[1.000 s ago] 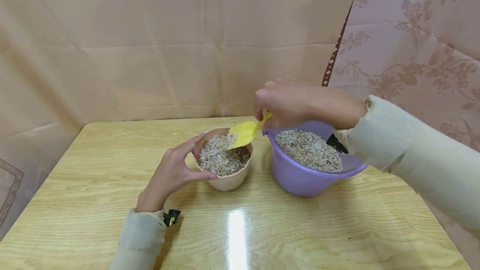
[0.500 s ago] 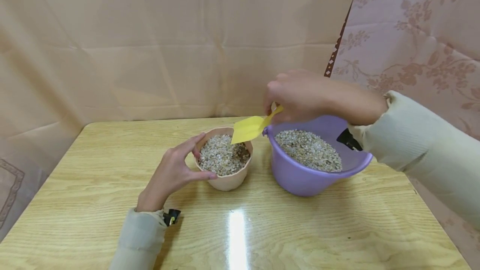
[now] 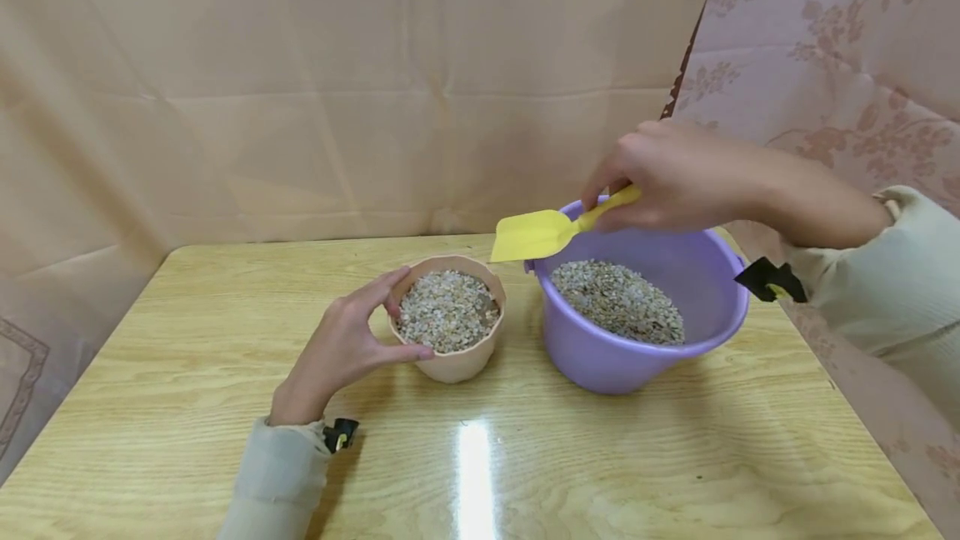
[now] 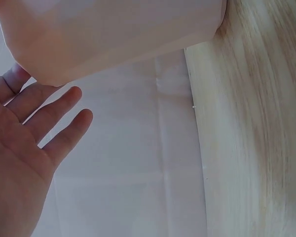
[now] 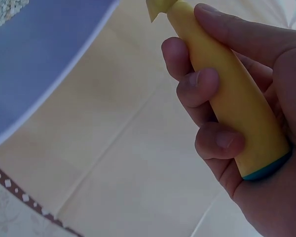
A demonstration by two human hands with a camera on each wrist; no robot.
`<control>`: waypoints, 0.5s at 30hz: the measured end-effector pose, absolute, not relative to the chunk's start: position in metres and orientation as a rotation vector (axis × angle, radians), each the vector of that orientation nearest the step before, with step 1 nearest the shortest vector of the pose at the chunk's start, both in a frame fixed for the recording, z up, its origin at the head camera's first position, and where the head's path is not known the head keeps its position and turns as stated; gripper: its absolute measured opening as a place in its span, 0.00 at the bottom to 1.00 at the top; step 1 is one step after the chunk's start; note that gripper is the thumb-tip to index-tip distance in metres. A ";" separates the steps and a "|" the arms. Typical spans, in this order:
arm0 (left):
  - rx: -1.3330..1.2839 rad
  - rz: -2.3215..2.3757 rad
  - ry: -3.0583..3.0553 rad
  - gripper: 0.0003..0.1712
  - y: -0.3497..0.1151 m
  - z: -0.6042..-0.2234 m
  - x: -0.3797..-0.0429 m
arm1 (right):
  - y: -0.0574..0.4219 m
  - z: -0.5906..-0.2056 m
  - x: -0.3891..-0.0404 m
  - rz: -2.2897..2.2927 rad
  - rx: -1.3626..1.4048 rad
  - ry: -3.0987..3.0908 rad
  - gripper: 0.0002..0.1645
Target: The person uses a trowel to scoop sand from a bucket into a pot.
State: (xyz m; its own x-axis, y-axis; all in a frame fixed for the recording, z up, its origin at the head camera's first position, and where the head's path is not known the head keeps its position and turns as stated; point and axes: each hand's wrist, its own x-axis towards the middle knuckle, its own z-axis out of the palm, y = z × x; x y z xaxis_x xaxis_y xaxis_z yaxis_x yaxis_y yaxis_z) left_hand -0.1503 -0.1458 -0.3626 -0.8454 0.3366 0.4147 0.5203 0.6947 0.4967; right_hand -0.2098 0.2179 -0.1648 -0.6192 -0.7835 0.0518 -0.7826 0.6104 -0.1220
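Note:
My right hand grips the handle of a small yellow shovel. In the right wrist view, fingers and thumb wrap around the yellow handle, which ends in a teal cap. The bare-looking blade points left, above the near-left rim of a purple basin holding pale gravel. To the left stands a peach flowerpot, filled close to its rim with the same gravel. My left hand holds this pot between thumb and fingers at its left side; some fingers stand free below its rim in the left wrist view.
Both containers stand on a light wood-grain table, with a gap between them. A beige cloth hangs behind the table's back edge, and a pink floral cloth hangs at the right.
My right hand has drawn the shovel up and to the right, away from the flowerpot toward the basin. The gravel in the pot lies more level. My left hand has stayed in place.

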 end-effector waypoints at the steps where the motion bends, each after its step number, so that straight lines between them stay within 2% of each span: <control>1: -0.678 -0.893 -2.616 0.60 -0.146 -0.362 -0.150 | 0.222 -0.164 -0.210 -0.221 -1.353 2.821 0.10; 3: -0.675 -0.892 -2.618 0.59 -0.147 -0.361 -0.150 | 0.230 -0.162 -0.211 -0.230 -1.329 2.840 0.11; 5: -0.670 -0.898 -2.618 0.55 -0.148 -0.360 -0.150 | 0.238 -0.162 -0.212 -0.235 -1.336 2.846 0.10; 10: -0.641 -0.910 -2.624 0.30 -0.148 -0.357 -0.150 | 0.255 -0.163 -0.213 -0.221 -1.293 2.866 0.11; 15: -0.586 -0.884 -2.645 0.26 -0.145 -0.354 -0.149 | 0.270 -0.166 -0.213 -0.236 -1.253 2.892 0.11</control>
